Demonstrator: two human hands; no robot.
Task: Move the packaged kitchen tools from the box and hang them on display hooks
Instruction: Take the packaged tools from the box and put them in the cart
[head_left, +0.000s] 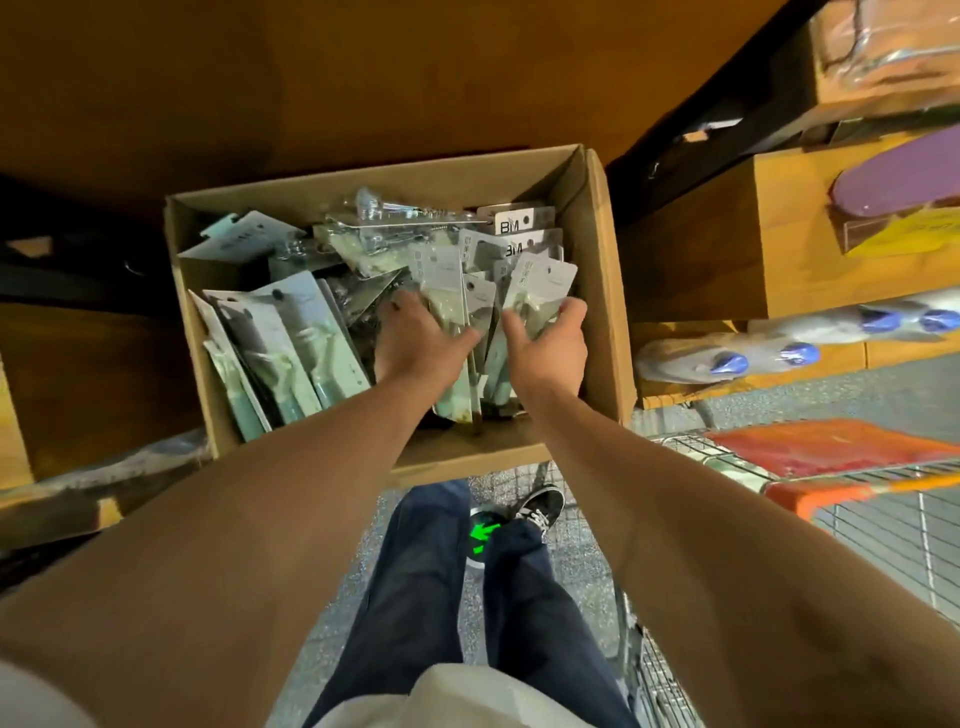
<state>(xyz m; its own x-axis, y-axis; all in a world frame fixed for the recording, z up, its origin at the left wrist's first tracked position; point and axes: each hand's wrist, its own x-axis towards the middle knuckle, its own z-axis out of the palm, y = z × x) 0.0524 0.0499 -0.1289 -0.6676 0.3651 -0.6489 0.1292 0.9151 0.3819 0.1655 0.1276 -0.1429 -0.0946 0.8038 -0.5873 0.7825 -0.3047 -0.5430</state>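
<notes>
An open cardboard box (602, 291) holds several packaged kitchen tools on pale green and grey cards. Both my hands are inside it, at its right half. My left hand (421, 338) grips a bunch of upright packages (447, 275) from the left, thumb toward the middle. My right hand (550, 348) curls its fingers round another package (540, 280) just to the right. A second stack of longer green packages (291, 348) leans against the box's left side. No display hooks are in view.
A wire shopping cart (857, 525) with an orange handle stands at the right. Wooden shelving (727, 244) with purple and blue-capped goods rises to the right of the box. My legs and a black shoe (540, 506) show below on the grey floor.
</notes>
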